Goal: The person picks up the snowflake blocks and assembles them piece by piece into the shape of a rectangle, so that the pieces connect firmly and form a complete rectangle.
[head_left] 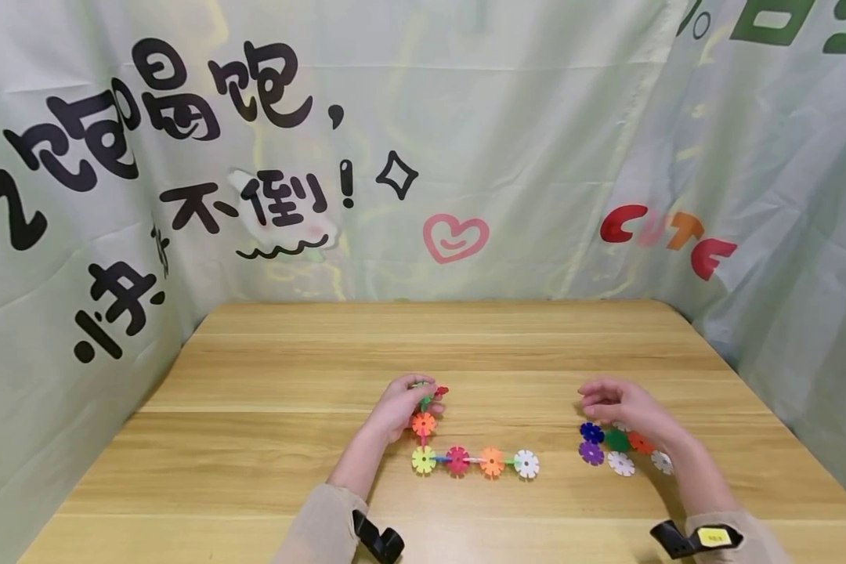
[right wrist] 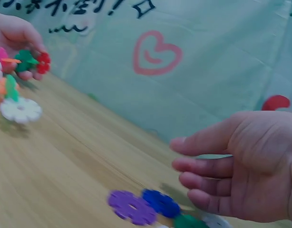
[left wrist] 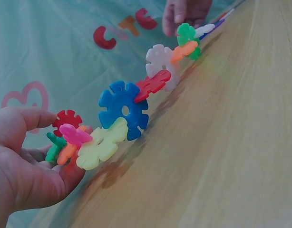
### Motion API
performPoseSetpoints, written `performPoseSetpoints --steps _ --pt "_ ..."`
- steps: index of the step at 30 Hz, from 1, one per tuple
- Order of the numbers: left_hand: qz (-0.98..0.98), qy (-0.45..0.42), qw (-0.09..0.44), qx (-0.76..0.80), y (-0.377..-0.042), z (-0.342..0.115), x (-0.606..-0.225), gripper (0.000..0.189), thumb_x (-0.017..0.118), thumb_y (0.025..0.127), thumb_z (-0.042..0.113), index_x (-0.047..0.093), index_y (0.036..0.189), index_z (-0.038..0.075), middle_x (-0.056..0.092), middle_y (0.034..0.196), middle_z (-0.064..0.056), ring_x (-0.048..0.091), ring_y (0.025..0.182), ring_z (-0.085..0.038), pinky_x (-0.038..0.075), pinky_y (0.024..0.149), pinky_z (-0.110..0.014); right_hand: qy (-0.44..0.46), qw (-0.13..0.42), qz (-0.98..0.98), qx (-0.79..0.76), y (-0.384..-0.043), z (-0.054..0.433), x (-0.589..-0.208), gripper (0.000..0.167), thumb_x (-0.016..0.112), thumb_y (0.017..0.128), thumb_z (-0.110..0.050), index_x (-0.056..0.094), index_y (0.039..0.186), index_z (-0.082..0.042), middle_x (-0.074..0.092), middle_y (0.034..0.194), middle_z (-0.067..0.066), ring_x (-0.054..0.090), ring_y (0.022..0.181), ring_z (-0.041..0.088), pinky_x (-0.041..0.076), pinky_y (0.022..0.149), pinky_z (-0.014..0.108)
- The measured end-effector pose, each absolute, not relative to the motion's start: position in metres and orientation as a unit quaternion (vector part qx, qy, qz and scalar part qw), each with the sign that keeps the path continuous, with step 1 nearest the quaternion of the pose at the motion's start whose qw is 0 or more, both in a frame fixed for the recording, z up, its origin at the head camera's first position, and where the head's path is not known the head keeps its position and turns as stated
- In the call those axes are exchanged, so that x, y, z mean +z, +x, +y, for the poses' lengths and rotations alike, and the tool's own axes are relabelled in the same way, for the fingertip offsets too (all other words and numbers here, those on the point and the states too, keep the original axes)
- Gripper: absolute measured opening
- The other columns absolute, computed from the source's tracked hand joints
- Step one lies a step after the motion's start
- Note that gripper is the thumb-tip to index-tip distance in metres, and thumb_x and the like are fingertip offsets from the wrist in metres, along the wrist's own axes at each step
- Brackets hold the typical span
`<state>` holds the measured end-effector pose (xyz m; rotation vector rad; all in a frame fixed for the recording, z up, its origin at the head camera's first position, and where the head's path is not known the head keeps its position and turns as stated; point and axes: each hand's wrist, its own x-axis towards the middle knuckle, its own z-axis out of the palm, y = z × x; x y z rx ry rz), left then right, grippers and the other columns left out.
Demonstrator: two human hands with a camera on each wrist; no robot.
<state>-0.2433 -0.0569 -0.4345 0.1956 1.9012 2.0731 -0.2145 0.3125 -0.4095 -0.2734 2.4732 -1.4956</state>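
at the bottom of the frame, two beige sleeves (head_left: 317,526) reach in, a black wrist device (head_left: 378,538) at the left cuff and a black strap with a yellow label (head_left: 696,539) at the right one. a little farther off, on the wood-grain table (head_left: 218,470), an l-shaped chain of slotted snowflake discs (head_left: 457,460) lies at the lower centre. its near row runs from a yellow-green disc (head_left: 424,460) through pinkish-red and orange ones to a white disc (head_left: 526,464), with edge-on pieces joining them; the other leg climbs past an orange disc (head_left: 424,424). at lower right, loose discs lie close together: purple (head_left: 591,453), dark blue (head_left: 592,432), green (head_left: 617,440), orange-red (head_left: 641,442) and white (head_left: 621,463). the left hand (head_left: 403,401) grips the chain's upper end, its fingers partly hiding the green and red pieces there. the right hand (head_left: 622,403) hovers by the loose discs, fingers released and loosely extended. behind the table's far edge hangs a pale green curtain (head_left: 536,133) with black lettering at upper left, a pink heart (head_left: 456,238) near the centre and "cute" at right.
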Motion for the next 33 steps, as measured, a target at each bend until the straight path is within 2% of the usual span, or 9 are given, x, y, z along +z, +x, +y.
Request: performPoseSetpoints --steps 6,10,19,27,33 --pt "0.66 0.074 0.159 0.73 -0.2421 -0.0569 -0.4327 0.042 0.05 0.096 0.016 0.041 0.126 -0.012 0.058 0.109 -0.024 0.065 0.076 -0.016 0.052 0.074 -0.027 -0.134 0.145 0.865 -0.461 -0.2112 0.3235 -0.4106 0.042 0.066 0.084 -0.007 0.05 0.116 0.014 0.058 0.098 0.015 0.055 0.086 0.02 0.052 0.07 0.026" --pt "0.658 0.073 0.161 0.732 -0.2431 -0.0565 -0.4338 0.042 0.051 0.096 0.016 0.041 0.126 -0.012 0.058 0.108 -0.024 0.065 0.075 -0.014 0.052 0.073 -0.026 -0.171 0.156 0.88 -0.415 -0.2121 0.3226 -0.4126 0.036 0.069 0.081 -0.007 0.056 0.11 0.009 0.055 0.092 0.01 0.049 0.08 0.016 0.048 0.065 0.024" --pt "0.659 0.062 0.165 0.731 -0.2445 -0.0567 -0.4366 0.039 0.051 0.095 0.015 0.043 0.124 -0.011 0.059 0.105 -0.019 0.064 0.073 -0.012 0.051 0.071 -0.023 -0.207 0.145 0.889 -0.382 -0.21 0.3185 -0.4165 0.023 0.071 0.079 -0.005 0.059 0.096 0.003 0.052 0.084 0.007 0.045 0.072 0.012 0.043 0.06 0.024" --pt "0.661 0.064 0.165 0.729 -0.2434 -0.0573 -0.4378 0.039 0.051 0.095 0.016 0.044 0.124 -0.011 0.059 0.108 -0.02 0.064 0.075 -0.013 0.052 0.072 -0.025 -0.2 0.152 0.889 -0.383 -0.2087 0.3204 -0.4151 0.025 0.07 0.079 -0.003 0.057 0.099 0.005 0.052 0.087 0.008 0.045 0.075 0.013 0.044 0.062 0.025" --pt "0.658 0.068 0.165 0.732 -0.2453 -0.058 -0.4384 0.039 0.051 0.095 0.015 0.044 0.123 -0.011 0.059 0.102 -0.019 0.065 0.075 -0.015 0.052 0.073 -0.025 -0.201 0.146 0.893 -0.375 -0.2111 0.3186 -0.4162 0.022 0.07 0.079 -0.003 0.056 0.095 0.001 0.05 0.083 0.007 0.044 0.073 0.014 0.043 0.061 0.024"
